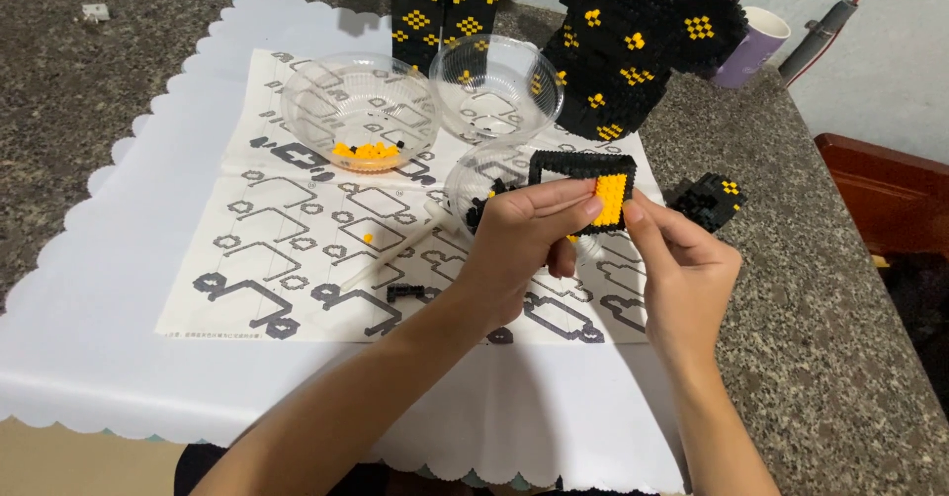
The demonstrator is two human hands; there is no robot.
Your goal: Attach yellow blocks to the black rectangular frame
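Already a flat black panel (583, 192) with a yellow field is pinched by both hands, left (519, 249) and right (682, 264), above the desk (791, 338), while yellow bricks (366, 150) remain in a far bowl (361, 111).

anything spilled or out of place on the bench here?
Minor only. One yellow brick lies loose on the instruction sheet, outside the clear bowl that holds the other yellow ones. A small black piece also lies loose on the sheet near the left hand. Nothing looks damaged or tipped.
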